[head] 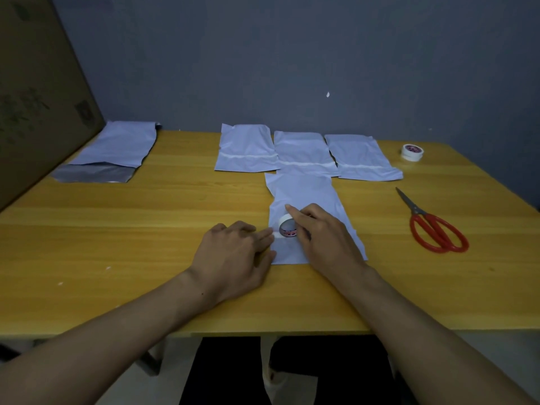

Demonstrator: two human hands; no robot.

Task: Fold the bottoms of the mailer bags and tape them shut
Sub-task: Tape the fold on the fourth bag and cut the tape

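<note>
- A white mailer bag (pixel 306 194) lies flat on the wooden table (pixel 117 229), straight in front of the person. Its length runs away from them, and its far end reaches the near edge of the row of bags behind it.
- The right hand (pixel 324 238) grasps a tape roll (pixel 286 226) standing on edge on the near part of the mailer bag. The fingers curl over the roll's top and the forefinger lies along its rim.
- The left hand (pixel 233 255) rests on the table at the mailer bag's left edge. Its fingers are loosely stretched, and the forefinger presses the white tape end (pixel 276 235) down where the bag meets the table.
- Three taped bags sit side by side along the back of the table: the left one (pixel 245 147), the middle one (pixel 302 149) and the right one (pixel 359 153). Each has a white strip of tape across it.
- A pile of bags (pixel 117 144) lies at the back left, with a grey flap showing at its near end.
- A brown cardboard box (pixel 35 83) stands just beside that pile at the left.
- A spare tape roll (pixel 412 152) lies flat at the back right.
- Red-handled scissors (pixel 435 226) lie shut on the right, handles toward the person, well apart from the mailer bag.
- A grey wall (pixel 292 54) stands behind the table.
</note>
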